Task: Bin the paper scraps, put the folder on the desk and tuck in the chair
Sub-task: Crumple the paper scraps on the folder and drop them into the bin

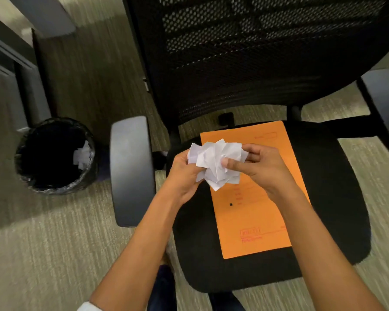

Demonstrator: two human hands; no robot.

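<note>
Two hands grip one crumpled paper wad (216, 162): left hand (184, 173) fingers curl under it, right hand (256, 167) thumb and fingers pinch its right side. Directly below the fingers, the folder (254, 212) lies on the chair (337, 198) seat. Left of the fingers stands the bin (54, 156), scraps (82, 154) inside.

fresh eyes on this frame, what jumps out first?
The bright orange folder lying flat on the black chair seat stands out first. Just above it, the left hand and right hand together grip a crumpled wad of white paper. To the left on the carpet, a black-lined bin already holds some white scraps.
</note>
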